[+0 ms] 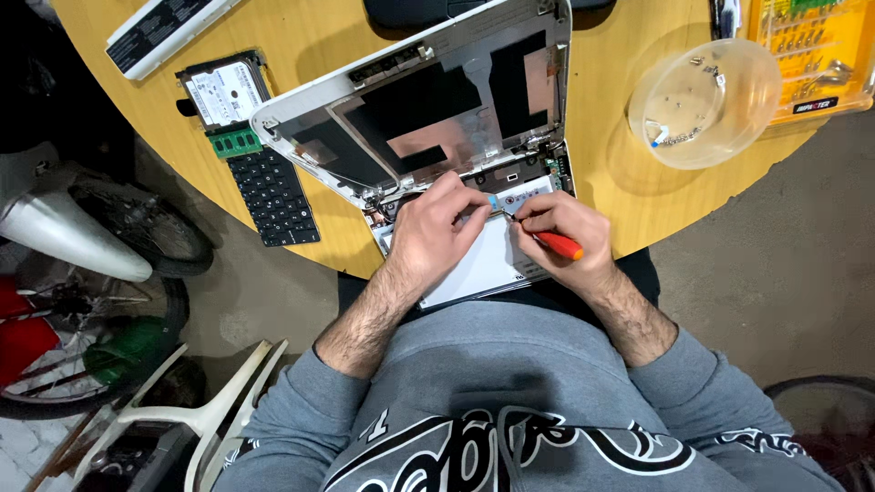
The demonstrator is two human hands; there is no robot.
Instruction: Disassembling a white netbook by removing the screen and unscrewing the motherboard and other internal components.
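An opened white laptop (428, 100) lies on the round wooden table (328, 36), its lid raised and its inner frame bare. My left hand (428, 232) rests on the laptop's base near the hinge, fingers pinched at a small part beside a blue tab (492, 199). My right hand (556, 237) grips a small screwdriver with an orange handle (559, 244), its metal tip pointing left toward the left hand's fingertips. Both hands are over the white base panel (488, 264) at the table's near edge.
A clear plastic bowl (704, 102) with small screws sits at the right, a yellow bit set (807, 50) behind it. A hard drive (223, 89), green memory stick (234, 141), black keyboard (273, 193) and white battery (164, 32) lie at the left. A motorbike wheel (137, 228) stands on the floor.
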